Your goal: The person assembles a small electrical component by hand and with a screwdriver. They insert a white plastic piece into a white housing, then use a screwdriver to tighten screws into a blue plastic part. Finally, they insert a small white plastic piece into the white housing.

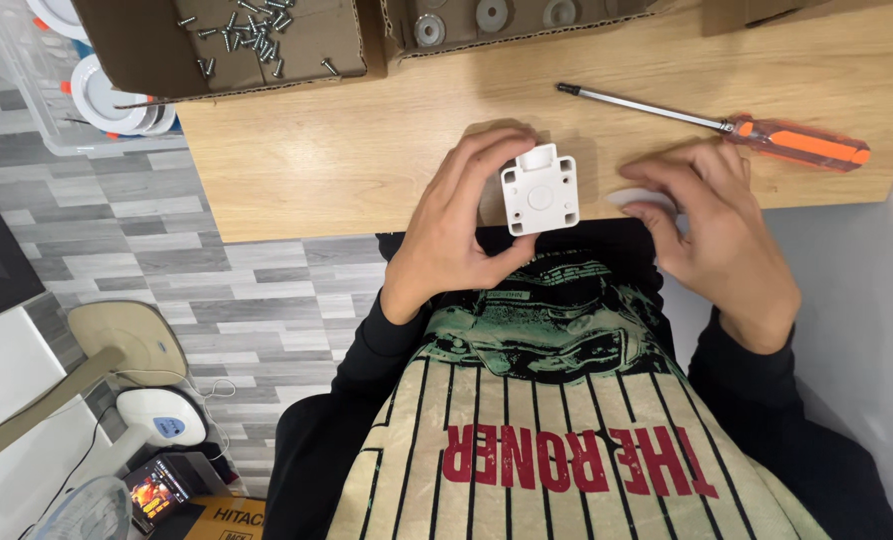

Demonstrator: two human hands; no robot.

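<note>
Head-camera view: at the near edge of a wooden desk (pixel 366 160), a seated person's left hand (pixel 456 230) pinches a white square plastic fitting (pixel 538 190) in its grip. Just right of the fitting, the right hand (pixel 716 235) presses flat on a small white piece (pixel 638 197), grip spread. Beyond it lies an orange-handled screwdriver (pixel 766 135).

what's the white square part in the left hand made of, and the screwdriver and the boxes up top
White square part in the left hand: looks like moulded plastic, matt, with rounded corner lugs. Screwdriver: shiny metal shaft, translucent orange handle, probably plastic. Boxes: brown corrugated cardboard, fluted edges showing.
</note>
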